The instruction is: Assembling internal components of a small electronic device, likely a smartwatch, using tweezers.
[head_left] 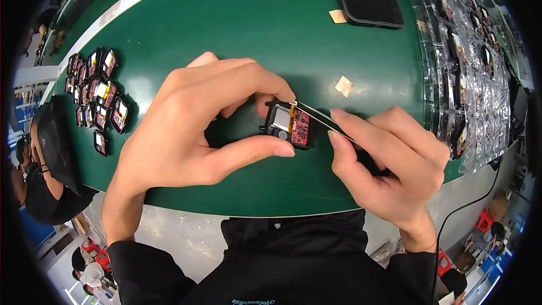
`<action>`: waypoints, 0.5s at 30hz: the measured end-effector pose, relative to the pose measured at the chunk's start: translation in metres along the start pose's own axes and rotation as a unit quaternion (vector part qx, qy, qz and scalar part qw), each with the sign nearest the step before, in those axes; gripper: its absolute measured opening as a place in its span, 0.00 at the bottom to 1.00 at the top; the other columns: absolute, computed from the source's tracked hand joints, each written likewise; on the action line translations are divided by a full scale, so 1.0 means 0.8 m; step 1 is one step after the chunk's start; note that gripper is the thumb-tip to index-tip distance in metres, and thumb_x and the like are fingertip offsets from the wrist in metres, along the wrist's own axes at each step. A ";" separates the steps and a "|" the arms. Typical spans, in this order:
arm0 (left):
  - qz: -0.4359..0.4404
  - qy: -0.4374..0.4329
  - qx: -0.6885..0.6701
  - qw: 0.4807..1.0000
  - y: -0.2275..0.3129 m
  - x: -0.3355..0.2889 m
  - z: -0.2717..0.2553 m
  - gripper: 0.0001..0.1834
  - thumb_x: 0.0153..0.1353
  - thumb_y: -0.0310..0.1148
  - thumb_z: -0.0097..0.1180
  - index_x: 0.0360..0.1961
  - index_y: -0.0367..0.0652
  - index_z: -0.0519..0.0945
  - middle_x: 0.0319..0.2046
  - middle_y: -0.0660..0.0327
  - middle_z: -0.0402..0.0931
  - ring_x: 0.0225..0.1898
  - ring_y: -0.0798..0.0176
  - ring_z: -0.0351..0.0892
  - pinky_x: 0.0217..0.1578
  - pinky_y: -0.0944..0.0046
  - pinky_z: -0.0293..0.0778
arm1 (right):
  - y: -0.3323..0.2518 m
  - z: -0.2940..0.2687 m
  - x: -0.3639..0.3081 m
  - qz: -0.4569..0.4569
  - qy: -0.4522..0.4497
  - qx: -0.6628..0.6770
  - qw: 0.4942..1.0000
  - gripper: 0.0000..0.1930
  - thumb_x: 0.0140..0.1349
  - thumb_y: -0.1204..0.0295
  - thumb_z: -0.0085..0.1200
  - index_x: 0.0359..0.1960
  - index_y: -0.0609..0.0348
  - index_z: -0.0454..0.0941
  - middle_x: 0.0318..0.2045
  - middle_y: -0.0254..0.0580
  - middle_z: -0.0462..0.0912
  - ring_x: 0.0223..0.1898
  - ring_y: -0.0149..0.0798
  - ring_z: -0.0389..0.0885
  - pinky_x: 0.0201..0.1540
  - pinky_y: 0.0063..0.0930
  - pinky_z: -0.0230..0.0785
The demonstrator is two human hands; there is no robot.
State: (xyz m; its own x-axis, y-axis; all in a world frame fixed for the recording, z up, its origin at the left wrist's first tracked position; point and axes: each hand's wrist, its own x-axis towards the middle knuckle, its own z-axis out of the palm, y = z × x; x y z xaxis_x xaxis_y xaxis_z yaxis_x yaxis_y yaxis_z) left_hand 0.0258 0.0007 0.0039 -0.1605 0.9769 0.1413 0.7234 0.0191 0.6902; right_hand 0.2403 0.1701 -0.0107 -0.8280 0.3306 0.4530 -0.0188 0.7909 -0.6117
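Note:
A small black device housing (304,143) lies tilted over the green table, its inside facing up. In it show a red circuit board (301,126), a silver battery cell (280,118) and a strip of yellow tape. My left hand (197,121) is closed on the housing, thumb along its near edge and fingers at its far left corner. My right hand (392,155) pinches a pair of metal tweezers (320,115) between thumb and index finger. The tweezer tips are at the far edge of the housing, by the top of the board; what they grip there is too small to tell.
Several similar open housings (100,114) stand grouped on the table's left. Stacked clear plastic trays (468,90) holding more units line the right side. A black phone (370,0) lies at the far edge, near two scraps of tan tape (344,86). Other people sit beyond the table's left end.

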 end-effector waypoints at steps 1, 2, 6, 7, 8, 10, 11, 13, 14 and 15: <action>-0.001 0.000 0.000 1.000 -0.001 0.000 0.000 0.31 0.47 0.46 0.86 0.50 0.41 0.90 0.31 0.63 0.82 0.26 0.67 0.68 0.38 0.62 0.61 | 0.000 0.000 0.000 -0.004 0.000 -0.004 1.000 0.17 0.50 0.84 0.76 0.44 0.64 0.95 0.24 0.33 0.80 0.19 0.25 0.70 0.21 0.23 0.57; 0.000 0.001 0.001 1.000 -0.001 0.000 0.000 0.31 0.47 0.46 0.86 0.50 0.41 0.90 0.30 0.63 0.82 0.26 0.67 0.68 0.38 0.62 0.61 | 0.000 0.000 0.000 -0.008 0.000 -0.008 1.000 0.18 0.49 0.83 0.77 0.44 0.63 0.95 0.25 0.33 0.80 0.19 0.26 0.71 0.21 0.23 0.58; 0.002 -0.002 0.000 1.000 -0.002 0.001 -0.001 0.31 0.47 0.45 0.85 0.50 0.40 0.90 0.31 0.63 0.83 0.25 0.66 0.68 0.38 0.62 0.62 | 0.003 0.006 -0.002 -0.028 0.012 -0.002 1.000 0.17 0.50 0.83 0.77 0.44 0.63 0.95 0.25 0.34 0.80 0.20 0.27 0.74 0.22 0.23 0.61; 0.001 -0.002 0.000 1.000 -0.002 0.001 -0.001 0.31 0.47 0.45 0.85 0.50 0.40 0.90 0.31 0.63 0.83 0.25 0.66 0.68 0.38 0.62 0.62 | 0.003 0.008 -0.001 -0.029 0.015 -0.001 0.999 0.17 0.50 0.84 0.77 0.44 0.63 0.95 0.25 0.35 0.81 0.21 0.28 0.74 0.22 0.23 0.62; 0.004 -0.004 0.002 1.000 -0.002 0.001 -0.002 0.31 0.47 0.46 0.85 0.50 0.40 0.90 0.31 0.63 0.83 0.26 0.67 0.68 0.37 0.63 0.61 | 0.002 0.009 -0.001 -0.029 0.019 -0.001 0.999 0.17 0.51 0.84 0.77 0.44 0.63 0.95 0.25 0.35 0.81 0.21 0.28 0.75 0.22 0.23 0.63; 0.006 -0.007 0.004 1.000 -0.003 0.001 -0.003 0.31 0.47 0.46 0.85 0.50 0.40 0.90 0.31 0.63 0.83 0.26 0.67 0.68 0.37 0.63 0.61 | 0.004 0.011 -0.001 -0.029 0.016 0.000 0.999 0.16 0.51 0.85 0.76 0.44 0.63 0.95 0.25 0.35 0.81 0.21 0.28 0.75 0.22 0.24 0.63; 0.004 -0.011 0.003 1.000 -0.003 0.001 -0.003 0.31 0.47 0.46 0.85 0.50 0.41 0.90 0.32 0.63 0.84 0.26 0.68 0.68 0.37 0.64 0.61 | 0.005 0.011 -0.001 -0.030 0.014 -0.001 0.999 0.16 0.52 0.85 0.76 0.44 0.64 0.95 0.25 0.36 0.82 0.20 0.28 0.75 0.22 0.24 0.62; 0.002 -0.017 0.000 1.000 -0.005 0.002 -0.007 0.31 0.47 0.45 0.85 0.50 0.41 0.90 0.32 0.63 0.84 0.26 0.68 0.68 0.36 0.64 0.61 | 0.001 0.007 0.000 -0.006 -0.004 0.010 1.000 0.15 0.53 0.85 0.75 0.44 0.64 0.95 0.25 0.36 0.82 0.20 0.26 0.74 0.22 0.24 0.61; 0.008 -0.030 -0.004 1.000 -0.007 0.003 -0.009 0.31 0.47 0.46 0.86 0.50 0.40 0.90 0.33 0.63 0.85 0.26 0.68 0.68 0.36 0.65 0.61 | 0.000 0.003 0.001 0.016 -0.022 0.021 0.999 0.14 0.54 0.85 0.75 0.44 0.65 0.95 0.25 0.36 0.83 0.20 0.25 0.73 0.23 0.23 0.60; 0.012 -0.040 -0.005 0.999 -0.008 0.003 -0.011 0.32 0.47 0.46 0.86 0.50 0.40 0.90 0.34 0.63 0.86 0.26 0.69 0.68 0.36 0.65 0.61 | -0.001 0.000 0.003 0.016 -0.022 0.023 0.999 0.14 0.54 0.85 0.75 0.44 0.65 0.95 0.25 0.36 0.83 0.20 0.25 0.73 0.23 0.23 0.60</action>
State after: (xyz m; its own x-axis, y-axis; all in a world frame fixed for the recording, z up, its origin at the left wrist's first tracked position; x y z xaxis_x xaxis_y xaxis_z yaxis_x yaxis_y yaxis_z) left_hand 0.0145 0.0009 0.0060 -0.0888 0.9910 0.0997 0.7192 -0.0055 0.6948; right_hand 0.2384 0.1703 -0.0096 -0.8526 0.3315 0.4040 -0.0164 0.7557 -0.6548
